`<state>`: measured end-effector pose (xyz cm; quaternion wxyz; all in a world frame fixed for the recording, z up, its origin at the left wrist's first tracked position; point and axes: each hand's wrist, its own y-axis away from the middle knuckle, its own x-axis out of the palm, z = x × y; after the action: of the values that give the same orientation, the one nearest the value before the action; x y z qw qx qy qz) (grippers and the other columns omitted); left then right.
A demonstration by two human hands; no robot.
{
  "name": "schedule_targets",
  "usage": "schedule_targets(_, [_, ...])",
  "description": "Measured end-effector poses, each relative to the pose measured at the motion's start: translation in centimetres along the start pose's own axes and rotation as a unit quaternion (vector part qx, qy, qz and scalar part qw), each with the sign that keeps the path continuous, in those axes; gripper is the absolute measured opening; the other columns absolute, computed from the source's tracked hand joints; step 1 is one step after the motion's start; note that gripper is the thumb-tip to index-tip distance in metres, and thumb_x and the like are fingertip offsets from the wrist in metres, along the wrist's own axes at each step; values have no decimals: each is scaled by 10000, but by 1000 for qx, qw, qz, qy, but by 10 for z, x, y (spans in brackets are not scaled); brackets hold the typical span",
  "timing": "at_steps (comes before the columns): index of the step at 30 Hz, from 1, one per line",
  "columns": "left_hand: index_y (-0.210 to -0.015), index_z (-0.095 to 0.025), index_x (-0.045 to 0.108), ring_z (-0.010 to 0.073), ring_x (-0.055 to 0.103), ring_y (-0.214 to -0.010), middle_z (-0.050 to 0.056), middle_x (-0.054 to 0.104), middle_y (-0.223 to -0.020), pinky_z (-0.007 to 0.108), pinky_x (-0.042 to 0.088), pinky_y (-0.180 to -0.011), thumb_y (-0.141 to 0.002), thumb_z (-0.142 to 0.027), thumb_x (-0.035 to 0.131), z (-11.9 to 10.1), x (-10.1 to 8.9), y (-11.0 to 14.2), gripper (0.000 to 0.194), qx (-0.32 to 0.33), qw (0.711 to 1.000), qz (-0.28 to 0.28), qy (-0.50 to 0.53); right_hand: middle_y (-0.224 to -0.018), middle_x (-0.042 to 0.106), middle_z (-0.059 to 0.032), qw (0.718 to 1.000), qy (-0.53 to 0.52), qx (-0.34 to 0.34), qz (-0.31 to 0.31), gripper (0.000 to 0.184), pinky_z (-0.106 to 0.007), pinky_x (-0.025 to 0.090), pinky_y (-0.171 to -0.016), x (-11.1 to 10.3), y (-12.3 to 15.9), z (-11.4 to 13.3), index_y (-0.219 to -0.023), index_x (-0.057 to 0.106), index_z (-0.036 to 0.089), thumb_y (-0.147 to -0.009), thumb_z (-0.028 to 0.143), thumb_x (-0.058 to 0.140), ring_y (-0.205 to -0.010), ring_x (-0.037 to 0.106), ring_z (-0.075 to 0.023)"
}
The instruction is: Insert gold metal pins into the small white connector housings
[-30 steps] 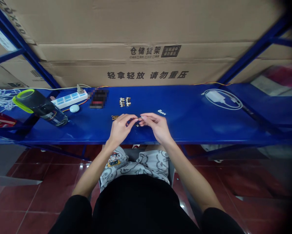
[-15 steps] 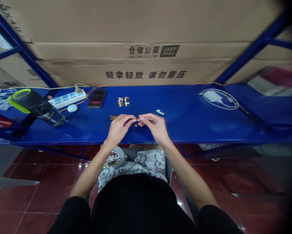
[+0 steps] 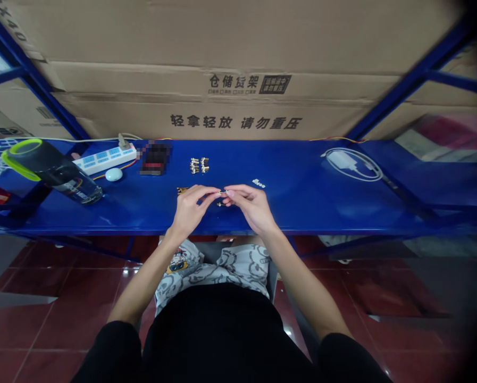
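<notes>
Above the blue shelf, my left hand (image 3: 191,206) pinches one end of a small thin part (image 3: 223,192) with a pale spot on it. My right hand (image 3: 254,206) grips the other end, fingertips almost meeting; the part's kind is too small to make out. Just below the fingertips lies another small dark-and-white piece (image 3: 220,204). Brass-coloured pieces (image 3: 181,190) show partly behind my left hand. Farther back sit two short columns of white-and-brass pieces (image 3: 199,165). Several small white pieces (image 3: 258,183) rest beyond my right hand.
To the left stand a dark bottle (image 3: 58,173) with a green loop, a white power strip (image 3: 106,158) and a pale round object (image 3: 114,174). A pixelated dark item (image 3: 155,158) lies nearby. At right is a white charger with cable (image 3: 348,160). Cardboard (image 3: 230,42) backs the blue shelf (image 3: 302,207).
The view has shifted slightly, so everything sits a little farther left. Both hands keep their pinch, and a pale spot now shows between the fingertips.
</notes>
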<state>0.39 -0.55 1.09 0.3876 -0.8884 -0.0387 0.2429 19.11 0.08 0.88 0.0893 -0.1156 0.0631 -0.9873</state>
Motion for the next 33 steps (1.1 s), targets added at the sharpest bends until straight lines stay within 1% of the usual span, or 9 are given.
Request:
schedule_targets(6, [-995, -236, 782, 144, 734, -751, 8, 796, -914, 296, 615, -705, -950, -297, 703, 0, -2, 3, 109, 3, 999, -13, 31, -863, 779, -23, 998, -50, 40, 28, 213, -367, 589, -777, -2, -3, -1, -942, 802, 265, -765, 373, 849, -771, 700, -166])
schedule_targets(13, [-978, -222, 777, 143, 727, -736, 8, 801, -888, 289, 592, -708, -942, -266, 714, -4, -1, 1, 85, 49, 999, -18, 13, -873, 772, -16, 995, -71, 42, 46, 189, -340, 585, -780, -3, -2, 0, -920, 809, 278, -758, 362, 859, -754, 680, -138])
schedule_targets(16, [-964, -206, 781, 144, 721, -746, 20, 801, -879, 282, 578, -717, -944, -264, 710, -3, 0, 1, 93, 63, 998, -18, 12, -857, 783, -20, 1000, -15, 3, 25, 191, -350, 585, -758, -1, -1, -1, -949, 817, 269, -785, 366, 835, -742, 692, -156])
schedule_targets(18, [-946, -203, 785, 145, 719, -746, 24, 801, -873, 275, 570, -713, -948, -288, 705, -2, 0, 1, 116, 53, 999, -7, 6, -871, 792, -27, 999, 32, -25, 16, 201, -356, 582, -747, 0, 0, -2, -968, 818, 257, -801, 370, 819, -726, 692, -162])
schedule_targets(22, [-919, -217, 795, 141, 704, -699, 16, 798, -841, 258, 547, -656, -937, -347, 715, 2, 1, 1, 154, 6, 1000, 3, -3, -906, 798, -30, 997, 73, -30, 23, 248, -356, 580, -733, 1, 1, -5, -1037, 808, 254, -830, 389, 785, -720, 695, -167])
schedule_targets(25, [-916, -224, 800, 148, 707, -703, 14, 801, -846, 269, 554, -673, -927, -362, 723, 5, 1, 0, 158, -15, 1000, 2, -6, -923, 797, -32, 995, 97, -35, 13, 283, -359, 586, -744, 1, 0, -7, -1077, 786, 251, -840, 404, 772, -745, 721, -182])
schedule_targets(29, [-934, -229, 801, 168, 725, -762, 21, 809, -903, 297, 569, -726, -934, -352, 715, 5, 2, 0, 149, -8, 1000, 20, -5, -875, 784, -32, 988, 144, -60, -13, 242, -362, 589, -798, -1, -2, -8, -951, 761, 227, -824, 431, 779, -809, 744, -209])
schedule_targets(31, [-939, -227, 800, 171, 728, -773, 23, 809, -910, 300, 571, -733, -928, -342, 723, 4, 1, -1, 139, -9, 1000, 26, 4, -911, 786, -40, 978, 192, -79, -9, 212, -365, 582, -823, -3, -2, -5, -905, 757, 224, -841, 427, 760, -851, 741, -217])
schedule_targets(33, [-940, -222, 800, 171, 725, -770, 25, 806, -898, 297, 570, -721, -923, -336, 728, 4, 1, 0, 136, -12, 999, 34, 12, -962, 787, -40, 963, 249, -99, 9, 177, -372, 570, -848, -5, -2, 0, -919, 762, 233, -877, 401, 724, -885, 733, -219])
